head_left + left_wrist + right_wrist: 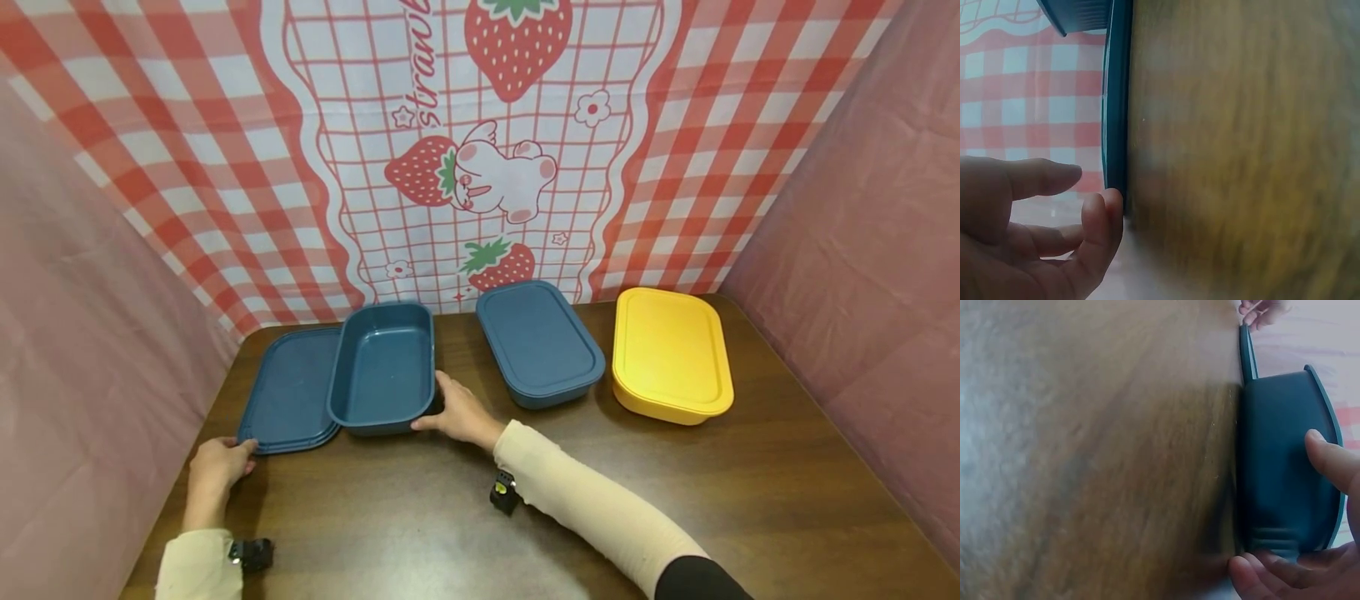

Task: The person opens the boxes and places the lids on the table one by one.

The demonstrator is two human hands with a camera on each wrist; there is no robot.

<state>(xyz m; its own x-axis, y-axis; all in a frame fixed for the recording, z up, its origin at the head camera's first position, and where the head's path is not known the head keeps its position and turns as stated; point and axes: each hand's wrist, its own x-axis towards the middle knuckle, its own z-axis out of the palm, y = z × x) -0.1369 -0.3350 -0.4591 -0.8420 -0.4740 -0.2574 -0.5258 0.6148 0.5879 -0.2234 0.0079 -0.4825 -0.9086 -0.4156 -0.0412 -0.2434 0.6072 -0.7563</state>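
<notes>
An open blue food container (386,375), with nothing inside, stands at the left back of the table. My right hand (463,410) grips its front right corner; in the right wrist view the thumb (1324,450) lies on the front wall and the fingers (1272,572) reach round the side. Left of the container lies a flat blue lid (292,392), its rim showing layered ridges, partly hidden by the container. At the lid's front left corner is my left hand (217,467). Its fingertips (1110,200) touch the lid's edge, while the thumb (1054,176) stands apart.
A lidded blue container (540,342) stands right of the open one, and a lidded yellow container (671,354) is farther right. Behind the brown table (420,517) hangs a checked strawberry cloth (360,208), with pink cloth (847,208) along both sides.
</notes>
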